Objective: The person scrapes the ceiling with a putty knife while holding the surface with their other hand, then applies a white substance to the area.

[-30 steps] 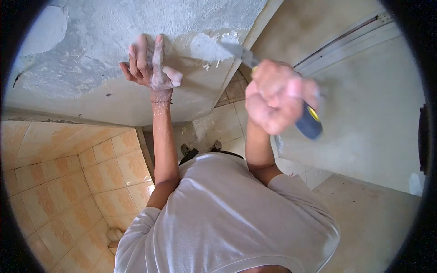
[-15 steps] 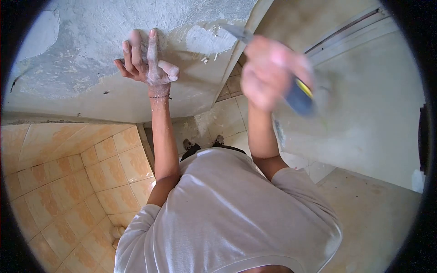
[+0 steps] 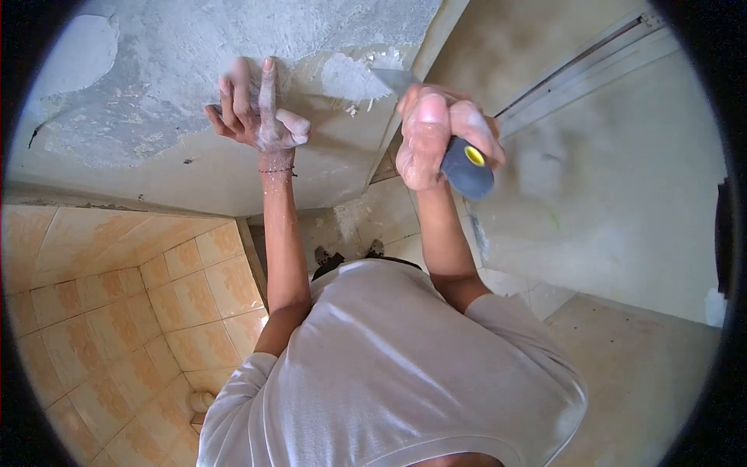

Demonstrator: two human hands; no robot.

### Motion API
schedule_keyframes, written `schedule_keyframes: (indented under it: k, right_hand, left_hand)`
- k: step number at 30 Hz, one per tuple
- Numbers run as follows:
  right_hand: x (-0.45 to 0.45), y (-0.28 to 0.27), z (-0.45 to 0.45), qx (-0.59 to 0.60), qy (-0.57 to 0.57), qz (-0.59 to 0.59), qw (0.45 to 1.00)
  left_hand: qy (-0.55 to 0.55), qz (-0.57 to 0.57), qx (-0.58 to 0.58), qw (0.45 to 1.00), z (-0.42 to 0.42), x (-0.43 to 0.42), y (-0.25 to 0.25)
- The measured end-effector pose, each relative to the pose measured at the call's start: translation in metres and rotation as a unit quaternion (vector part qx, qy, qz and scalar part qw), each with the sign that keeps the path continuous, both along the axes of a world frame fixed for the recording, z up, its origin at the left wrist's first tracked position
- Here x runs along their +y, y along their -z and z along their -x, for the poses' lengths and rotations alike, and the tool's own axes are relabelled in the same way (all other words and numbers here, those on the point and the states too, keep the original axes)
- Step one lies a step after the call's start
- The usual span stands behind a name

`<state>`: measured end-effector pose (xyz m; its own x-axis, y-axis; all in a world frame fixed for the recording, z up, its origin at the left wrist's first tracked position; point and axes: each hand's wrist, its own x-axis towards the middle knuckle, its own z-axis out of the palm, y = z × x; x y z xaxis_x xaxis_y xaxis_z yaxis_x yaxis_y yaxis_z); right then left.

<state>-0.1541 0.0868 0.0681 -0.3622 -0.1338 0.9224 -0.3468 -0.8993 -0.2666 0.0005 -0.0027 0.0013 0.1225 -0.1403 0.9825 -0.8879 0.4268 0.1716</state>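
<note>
My left hand (image 3: 261, 117) is spread with its fingertips on the rough grey wall (image 3: 179, 47), white dust on its fingers and wrist. Wrapped round the handle of a scraper (image 3: 467, 173), my right hand (image 3: 443, 136) is closed near the wall's right edge. The handle is dark grey with a yellow-rimmed hole. The scraper's metal blade points left, its tip at a pale patch (image 3: 354, 78) with white flakes along it. Part of the blade is hidden behind my fingers.
Orange-patterned tiles (image 3: 194, 296) cover a recess at the lower left. A pale panel (image 3: 615, 202) stands on the right, below a metal track (image 3: 576, 62). White dust lies on the tiled floor (image 3: 389, 206) near my feet.
My right hand, blurred in the earlier frames, has moved left with the scraper and shows sharply now. My left hand keeps its place on the wall, while the view has shifted slightly.
</note>
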Motion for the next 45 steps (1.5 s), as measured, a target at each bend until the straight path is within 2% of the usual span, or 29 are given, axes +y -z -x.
schedule_keyframes:
  k: [1,2,3,5,7,9,10,11,13,14,16,17,18,19,20,22,23,25,26,28,31,32,33,34,35,39,41,43,45]
  right_hand:
    - [0.007,-0.008,-0.006,-0.01,0.03,-0.032,0.999]
    - [0.011,-0.014,-0.004,0.031,0.037,-0.074,0.996]
    - [0.017,-0.021,0.0,0.032,0.037,-0.072,0.996]
    - [0.027,-0.038,0.007,0.003,-0.199,0.041,0.979]
    - [0.028,-0.043,0.008,0.013,-0.223,0.086,0.971]
    - [0.018,-0.031,0.013,0.048,-0.1,-0.019,0.994]
    - [0.0,-0.023,0.0,0.016,0.018,0.037,0.999]
    - [-0.01,-0.004,0.0,0.042,0.043,0.054,0.997]
    - [-0.001,0.002,0.004,0.138,0.089,-0.002,0.986]
    - [0.002,0.005,0.001,0.139,0.087,0.0,0.986]
    - [0.007,0.011,-0.008,-0.008,0.041,-0.033,0.999]
    - [0.008,-0.001,-0.002,-0.01,0.04,-0.035,0.999]
    - [0.014,-0.025,0.01,0.021,-0.114,0.017,0.993]
    - [0.018,-0.036,0.017,0.051,-0.262,0.069,0.961]
    - [0.017,-0.033,0.013,0.049,-0.258,0.067,0.963]
    - [0.011,-0.026,0.002,-0.041,-0.157,0.018,0.987]
    - [0.01,-0.021,0.003,-0.041,-0.154,0.02,0.987]
    - [0.006,-0.011,0.003,-0.009,-0.031,0.084,0.996]
    - [0.007,-0.008,0.004,-0.008,-0.034,0.086,0.996]
    - [0.013,-0.006,0.011,-0.028,-0.198,0.09,0.976]
    - [0.031,-0.052,0.013,0.037,-0.225,0.097,0.969]
    - [0.026,-0.048,0.006,-0.034,-0.303,0.101,0.947]
    - [0.014,-0.034,0.001,-0.036,-0.298,0.103,0.948]
    - [-0.004,-0.011,-0.002,-0.048,-0.149,0.042,0.987]
    - [-0.012,0.005,-0.002,-0.061,0.003,-0.022,0.998]
    - [-0.003,0.015,0.004,-0.02,0.067,-0.057,0.996]
    - [0.013,0.01,0.009,-0.028,0.012,-0.066,0.997]
    - [0.029,-0.04,0.01,-0.006,-0.158,0.006,0.987]
    - [0.024,-0.05,0.007,-0.011,-0.189,0.034,0.981]
  left_hand:
    - [0.004,0.002,0.0,1.0,0.0,0.0,0.001]
    - [0.003,0.003,0.002,1.0,0.001,0.001,0.001]
    - [0.005,-0.002,0.003,1.0,0.001,0.003,0.001]
    - [0.004,-0.006,0.003,1.0,0.0,0.0,-0.001]
    - [0.004,0.003,-0.001,1.0,0.0,0.0,0.001]
    - [0.01,0.001,-0.001,1.0,0.0,0.001,0.001]
    - [0.013,0.003,0.0,1.0,0.0,0.001,0.001]
    - [0.014,0.004,0.0,1.0,0.0,0.002,0.0]
    - [0.013,0.003,-0.003,1.0,0.001,0.002,-0.002]
    - [0.011,0.005,-0.002,1.0,0.001,0.001,-0.002]
    - [0.013,0.005,-0.002,1.0,0.0,0.0,0.0]
    - [0.013,0.004,-0.004,1.0,0.0,0.0,-0.001]
    - [0.011,-0.003,0.0,1.0,0.0,0.002,-0.002]
    - [0.01,-0.009,0.003,1.0,0.002,0.004,-0.001]
    - [0.015,-0.011,0.001,1.0,0.002,0.003,0.0]
    - [0.02,0.021,0.006,1.0,0.001,-0.002,0.002]
    - [0.023,0.023,0.005,0.999,0.002,-0.001,0.002]
    - [0.006,0.002,0.006,1.0,0.001,0.0,0.002]
    - [0.003,0.004,0.007,1.0,0.001,0.0,0.002]
    - [0.018,0.008,0.006,1.0,0.001,-0.002,0.002]
    - [0.018,0.02,0.01,1.0,0.002,-0.003,0.004]
    - [0.023,0.021,0.007,0.999,0.002,-0.002,0.003]
    - [0.022,0.014,0.009,1.0,0.001,-0.002,0.003]
    - [0.019,0.009,0.011,1.0,0.002,-0.001,0.003]
    - [0.022,0.01,0.01,1.0,0.002,0.001,0.002]
    - [0.019,-0.003,0.016,1.0,0.003,0.002,0.0]
    - [0.013,0.003,0.014,1.0,0.003,-0.002,-0.001]
    - [0.02,0.022,0.015,0.999,0.003,-0.002,0.002]
    - [0.016,0.007,0.012,1.0,0.002,0.0,0.002]
